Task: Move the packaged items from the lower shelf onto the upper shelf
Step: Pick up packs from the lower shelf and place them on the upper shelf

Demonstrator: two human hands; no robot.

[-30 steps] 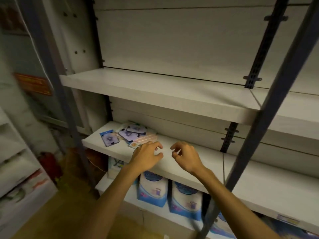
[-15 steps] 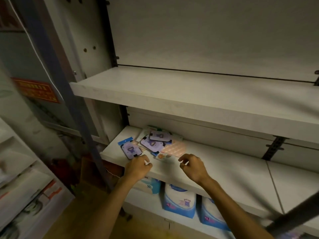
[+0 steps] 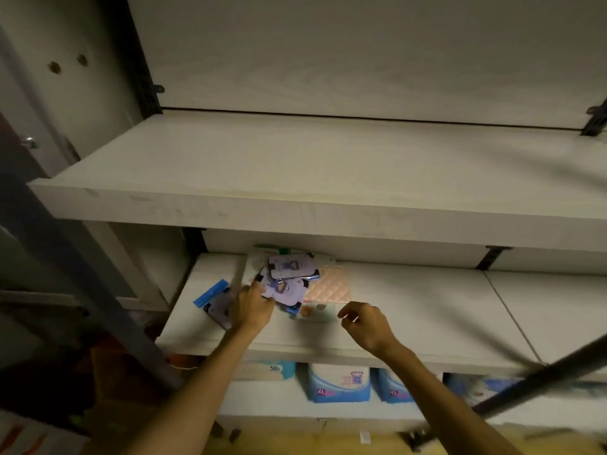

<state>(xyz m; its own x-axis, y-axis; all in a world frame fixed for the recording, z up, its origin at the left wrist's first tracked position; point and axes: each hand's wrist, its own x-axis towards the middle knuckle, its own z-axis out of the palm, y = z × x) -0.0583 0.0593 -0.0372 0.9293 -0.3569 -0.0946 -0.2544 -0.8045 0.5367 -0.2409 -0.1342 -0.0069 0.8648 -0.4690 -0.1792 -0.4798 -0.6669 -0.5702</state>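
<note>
Several small flat packaged items lie in a loose pile at the left end of the lower shelf (image 3: 410, 310). These include a blue-topped package (image 3: 213, 303), two purple packages (image 3: 292, 267), a pink quilted package (image 3: 328, 285) and a green-topped one at the back. My left hand (image 3: 253, 307) pinches the left edge of the lower purple package (image 3: 287, 290) between finger and thumb. My right hand (image 3: 364, 326) hovers just in front of the pink package with its fingers curled apart, holding nothing. The upper shelf (image 3: 295, 165) is a bare pale board above the pile.
Blue and white diaper packs (image 3: 338, 382) stand on the bottom shelf under the lower one. A grey upright post (image 3: 82, 274) runs down the left. A dark metal bar (image 3: 542, 372) slants across the lower right. Black brackets (image 3: 492, 257) hold the shelves.
The view has moved closer and to the left. My left hand has moved from beside the blue-topped package onto the purple package. My right hand has stayed near the pink one.
</note>
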